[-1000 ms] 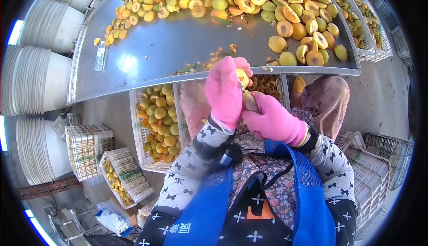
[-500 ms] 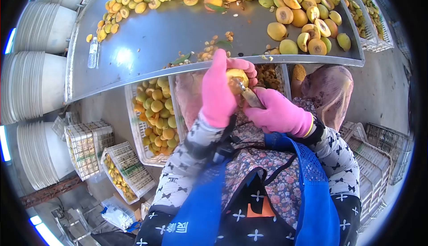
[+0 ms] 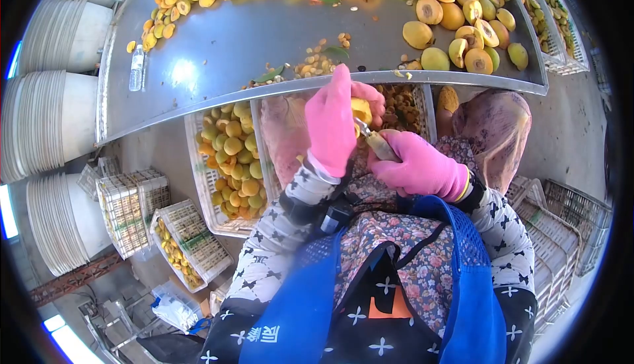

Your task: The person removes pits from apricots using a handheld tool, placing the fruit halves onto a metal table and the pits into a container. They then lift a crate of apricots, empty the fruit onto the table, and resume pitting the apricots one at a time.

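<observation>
In a pink glove, my left hand [image 3: 332, 125] is closed around a yellow peach [image 3: 361, 109], its thumb pointing up and its fingers curled behind the fruit. My right hand [image 3: 426, 165], gloved the same way, grips the tan handle of a pitting spoon [image 3: 383, 147]. The spoon's metal tip is right at the peach's near side, and part of the fruit is hidden by my left palm. Both hands are over my lap, just in front of the metal table's edge [image 3: 231, 110]. Below and behind them stands a crate of pits and scraps [image 3: 403, 108].
Halved peaches [image 3: 472, 34] cover the table's far side and right end. Loose pits [image 3: 314, 67] lie near its front edge, and a clear bottle [image 3: 137, 68] at the left. A crate of whole peaches [image 3: 200, 179] stands under the table. More crates [image 3: 191, 238] and stacked white tubs [image 3: 63, 222] are around.
The view has shifted slightly. The peach looks turned, with less of its cut face showing, and my right hand has drawn back a little to the right with the spoon.
</observation>
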A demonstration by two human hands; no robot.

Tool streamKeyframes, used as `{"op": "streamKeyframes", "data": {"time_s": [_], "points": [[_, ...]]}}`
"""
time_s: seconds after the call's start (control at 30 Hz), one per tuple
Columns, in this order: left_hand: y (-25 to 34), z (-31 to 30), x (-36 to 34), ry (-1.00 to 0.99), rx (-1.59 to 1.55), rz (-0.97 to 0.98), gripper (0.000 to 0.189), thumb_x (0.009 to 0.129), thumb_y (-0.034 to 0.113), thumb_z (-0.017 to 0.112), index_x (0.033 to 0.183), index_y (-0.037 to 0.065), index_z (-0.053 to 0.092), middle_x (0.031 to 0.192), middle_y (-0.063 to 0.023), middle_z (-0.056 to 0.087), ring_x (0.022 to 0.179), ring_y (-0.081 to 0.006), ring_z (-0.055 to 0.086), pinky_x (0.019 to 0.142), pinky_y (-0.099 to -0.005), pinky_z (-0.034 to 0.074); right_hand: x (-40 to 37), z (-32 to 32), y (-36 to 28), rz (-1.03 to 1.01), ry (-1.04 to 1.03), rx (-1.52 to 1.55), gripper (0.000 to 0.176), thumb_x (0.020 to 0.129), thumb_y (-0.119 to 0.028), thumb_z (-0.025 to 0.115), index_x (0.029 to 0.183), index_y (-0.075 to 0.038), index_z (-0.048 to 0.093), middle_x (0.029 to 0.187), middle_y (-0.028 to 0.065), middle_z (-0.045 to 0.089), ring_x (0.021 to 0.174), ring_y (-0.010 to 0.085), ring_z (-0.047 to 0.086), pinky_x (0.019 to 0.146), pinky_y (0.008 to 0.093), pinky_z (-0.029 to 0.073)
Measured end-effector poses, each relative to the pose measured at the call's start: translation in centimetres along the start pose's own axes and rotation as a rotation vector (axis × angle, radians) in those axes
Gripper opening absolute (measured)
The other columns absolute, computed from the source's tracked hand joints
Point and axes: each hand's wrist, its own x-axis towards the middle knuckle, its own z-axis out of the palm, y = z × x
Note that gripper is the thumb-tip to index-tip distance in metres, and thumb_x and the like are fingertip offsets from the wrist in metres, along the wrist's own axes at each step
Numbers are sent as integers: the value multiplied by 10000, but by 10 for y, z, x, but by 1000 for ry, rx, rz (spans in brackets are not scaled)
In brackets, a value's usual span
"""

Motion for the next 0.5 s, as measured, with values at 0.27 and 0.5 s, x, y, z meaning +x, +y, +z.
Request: {"op": "streamKeyframes", "data": {"time_s": [0.27,0.5], "points": [[7,-67,1,-47,821,695,107,929,93,592,975,11,644,914,-78,695,765,-153,670,644,-259,545,-11,-27,38,-314,264,-957,196,828,-176,631,960,-44,571,770,188,652,762,380,655,665,478,517],[65,-81,21,59,1082,446,350,923,248,668,1209,46,647,1202,-124,633,1010,-202,636,857,-313,531,-8,-57,64,-254,192,-1099,279,837,-288,665,937,-49,562,757,160,646,741,368,656,649,474,510]]}}
